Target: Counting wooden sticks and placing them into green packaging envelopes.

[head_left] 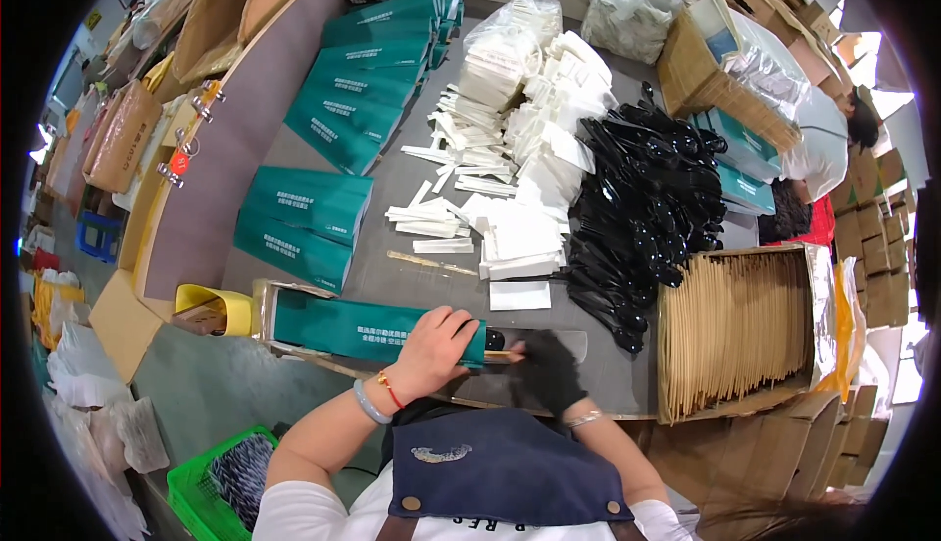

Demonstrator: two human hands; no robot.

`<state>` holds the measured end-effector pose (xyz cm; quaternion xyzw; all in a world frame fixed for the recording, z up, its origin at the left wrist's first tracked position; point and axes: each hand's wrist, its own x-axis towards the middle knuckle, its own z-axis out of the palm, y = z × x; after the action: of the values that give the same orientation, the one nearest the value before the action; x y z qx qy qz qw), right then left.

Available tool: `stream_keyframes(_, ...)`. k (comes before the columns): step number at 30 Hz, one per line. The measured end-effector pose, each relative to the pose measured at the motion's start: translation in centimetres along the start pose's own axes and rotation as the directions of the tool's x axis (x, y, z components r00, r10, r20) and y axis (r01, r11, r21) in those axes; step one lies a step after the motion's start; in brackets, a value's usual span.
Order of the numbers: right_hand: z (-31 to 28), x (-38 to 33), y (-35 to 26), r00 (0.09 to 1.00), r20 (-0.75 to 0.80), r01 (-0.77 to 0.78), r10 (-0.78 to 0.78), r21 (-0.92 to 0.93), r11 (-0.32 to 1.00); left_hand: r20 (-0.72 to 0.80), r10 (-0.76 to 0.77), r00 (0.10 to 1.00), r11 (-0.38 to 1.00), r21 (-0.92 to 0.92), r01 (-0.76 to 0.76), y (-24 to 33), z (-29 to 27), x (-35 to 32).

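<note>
Left hand [431,353] is bare, right hand [549,372] is covered by a black glove with fingertips exposed; both are positioned at the near edge of the grey table [431,291]. Ahead and left of the left hand, green sleeves [343,129] are fanned in overlapping rows. Straight ahead of both hands, white packets [529,178] are piled. Ahead and right of the right hand, black plastic spoons [642,208] are heaped. Well right of it, a cardboard box [818,345] is packed with wooden sticks [740,330]. Under the left hand, the worked sleeve [323,325], also green, is laid flat and gripped near its open end, fingers bent and held together. Left of that hand, past the closed end, a yellow container [238,312] is set. Between the hands, a black spoon end [495,341] is exposed at the sleeve mouth. Beside it, one thin stick [499,356] is pinched by the right fingertips.
</note>
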<state>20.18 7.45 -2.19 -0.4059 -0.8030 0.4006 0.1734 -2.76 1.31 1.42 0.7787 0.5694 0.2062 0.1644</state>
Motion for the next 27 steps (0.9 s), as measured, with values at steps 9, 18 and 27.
stream_keyframes(9,-2.8,1.6,-3.3,0.983,0.116,0.183,-0.145,-0.494,0.850,0.214,0.121,0.969,0.969,0.184,-0.162,1.0,-1.5,2.8)
stream_keyframes(18,-7.6,0.0,-3.4,0.987,-0.161,-0.077,0.009,-0.416,0.906,-0.004,0.019,1.000,0.885,0.465,-0.015,-6.4,-10.2,2.8)
stream_keyframes(27,-6.0,0.8,-4.8,0.999,0.050,0.017,0.014,-0.583,0.812,-0.228,-0.548,0.805,0.824,0.018,0.566,-3.3,1.8,-2.8)
